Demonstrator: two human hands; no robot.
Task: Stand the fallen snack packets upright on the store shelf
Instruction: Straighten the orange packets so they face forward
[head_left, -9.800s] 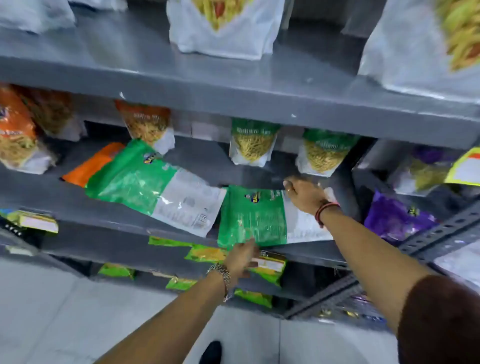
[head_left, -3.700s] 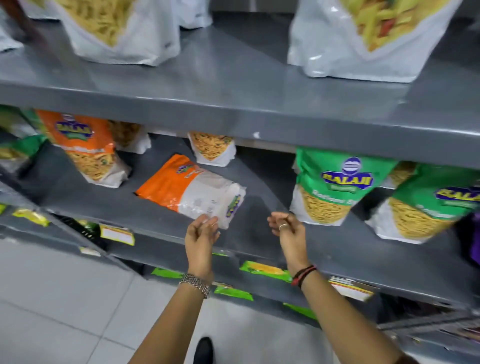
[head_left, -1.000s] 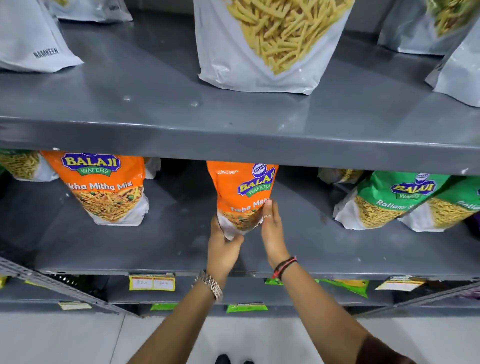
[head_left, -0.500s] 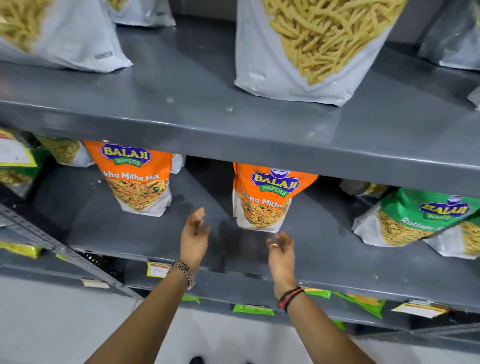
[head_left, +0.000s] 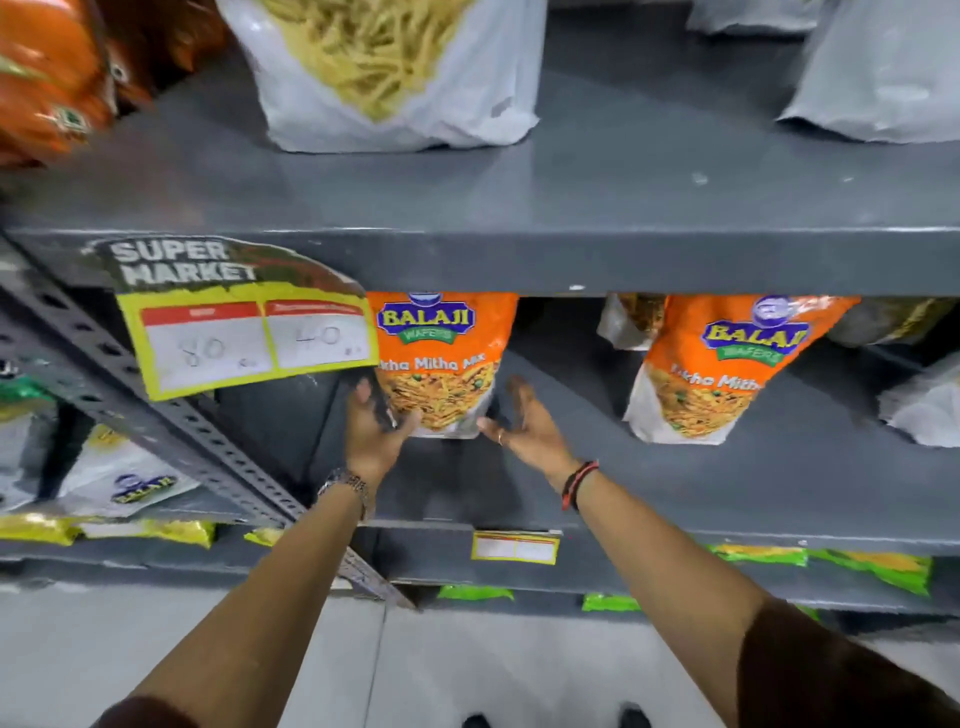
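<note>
The fingers (head_left: 363, 400) of the left hand (head_left: 375, 431) now touch the left orange plastic snack packet (head_left: 441, 364); half a second ago both hands were free. The right hand (head_left: 524, 426) is open just beside it. The packet stands upright on the grey metal shelf (head_left: 779, 483), so probably only straightening remains.

Orange packets (head_left: 441, 358) (blue logos) on grey shelf (head_left: 675, 260).

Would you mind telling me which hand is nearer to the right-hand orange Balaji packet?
Right. The right hand is open, left of that packet; the left hand is farther left, touching the other orange packet.
</note>
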